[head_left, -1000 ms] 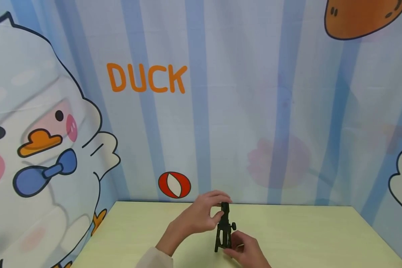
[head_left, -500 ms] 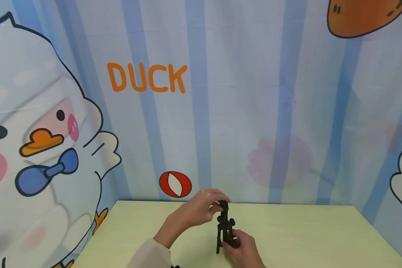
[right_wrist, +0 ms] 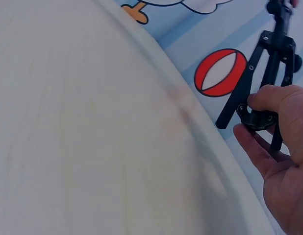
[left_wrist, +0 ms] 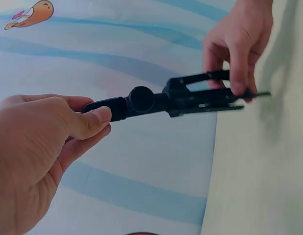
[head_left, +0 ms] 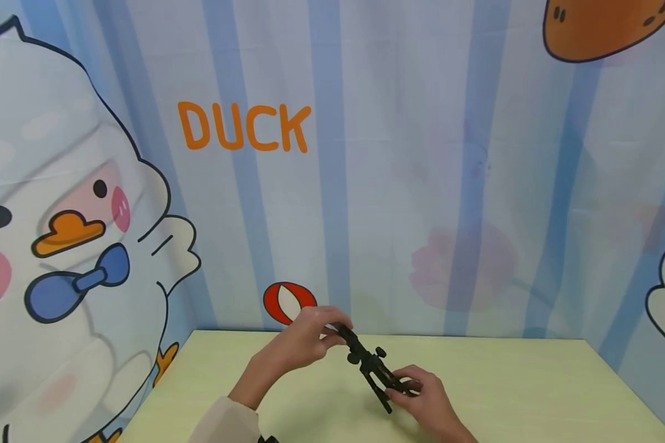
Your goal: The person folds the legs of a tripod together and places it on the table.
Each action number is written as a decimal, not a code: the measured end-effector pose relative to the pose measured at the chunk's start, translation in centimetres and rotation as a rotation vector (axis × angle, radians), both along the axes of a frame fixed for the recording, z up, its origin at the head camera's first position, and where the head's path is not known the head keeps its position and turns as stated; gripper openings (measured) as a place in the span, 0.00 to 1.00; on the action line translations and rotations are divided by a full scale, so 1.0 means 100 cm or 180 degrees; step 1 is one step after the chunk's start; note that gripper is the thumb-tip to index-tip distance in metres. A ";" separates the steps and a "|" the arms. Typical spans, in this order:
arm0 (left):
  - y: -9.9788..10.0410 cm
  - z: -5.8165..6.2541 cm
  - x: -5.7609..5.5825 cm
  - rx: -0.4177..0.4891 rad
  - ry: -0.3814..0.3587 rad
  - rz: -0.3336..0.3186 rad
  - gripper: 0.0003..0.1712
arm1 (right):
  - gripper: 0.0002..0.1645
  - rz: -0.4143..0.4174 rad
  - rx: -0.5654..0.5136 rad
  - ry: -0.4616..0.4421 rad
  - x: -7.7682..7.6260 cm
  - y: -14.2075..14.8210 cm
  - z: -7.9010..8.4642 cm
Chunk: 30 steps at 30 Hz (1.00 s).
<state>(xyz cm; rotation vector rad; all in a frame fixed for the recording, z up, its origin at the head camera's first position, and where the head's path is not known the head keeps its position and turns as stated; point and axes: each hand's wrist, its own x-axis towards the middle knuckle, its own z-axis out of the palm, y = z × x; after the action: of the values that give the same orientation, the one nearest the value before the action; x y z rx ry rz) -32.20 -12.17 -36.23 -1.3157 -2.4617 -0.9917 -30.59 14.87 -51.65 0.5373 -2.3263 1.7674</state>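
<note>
Watching the feeds remotely rn. Far left there's the cartoon duck on the backdrop [head_left: 72,234], then the orange DUCK lettering [head_left: 244,128], then a red and white ball print [head_left: 279,303] just behind the left hand.

Left hand [head_left: 302,339] is pinching the top end of a small black tripod [head_left: 368,363] btw thumb and fingers. In the left wrist view the thumb [left_wrist: 85,122] is pressing right on the head piece, so it's def gripping, not just touching. The tripod is tilting hard, top toward the left, legs toward the right, and it's hanging above the pale green table [head_left: 532,387], not standing on it afaict.

Right hand [head_left: 429,400] is closing around the leg end. Right wrist cam shows the thumb [right_wrist: 269,98] curling over the round hub where the legs [right_wrist: 239,93] meet, fingers underneath, so that one's holding too.

Handling guess: looks like hard plastic, light, stiff along the legs, but jointed at the ball head and the leg hinges, so it's prob going to flop or fold if I'm grabbing only one end. The little side knob [head_left: 382,352] looks snaggable. Best holds imo are the hub and the head, like both hands are doing now. Matte finish, so prob not slippery.
</note>
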 end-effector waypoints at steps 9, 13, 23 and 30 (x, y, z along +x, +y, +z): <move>-0.023 -0.025 -0.001 0.0009 -0.0245 0.0178 0.13 | 0.12 -0.0058 0.0108 0.0176 -0.006 0.027 0.014; -0.028 -0.040 -0.002 -0.0017 -0.0331 0.0263 0.13 | 0.12 -0.0082 0.0142 0.0140 -0.007 0.032 0.018; -0.033 -0.080 -0.004 -0.0163 -0.0728 0.0466 0.12 | 0.13 0.0051 0.0339 0.0117 -0.010 0.039 0.023; -0.031 -0.104 -0.005 -0.0290 -0.0779 0.0469 0.12 | 0.11 0.0234 0.0592 0.0188 -0.013 0.042 0.015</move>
<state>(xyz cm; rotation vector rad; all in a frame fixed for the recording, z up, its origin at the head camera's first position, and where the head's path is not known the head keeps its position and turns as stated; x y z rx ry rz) -32.65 -15.30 -46.63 -1.0738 -2.7689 -1.0719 -31.89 19.06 -50.16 0.7021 -2.4740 1.5499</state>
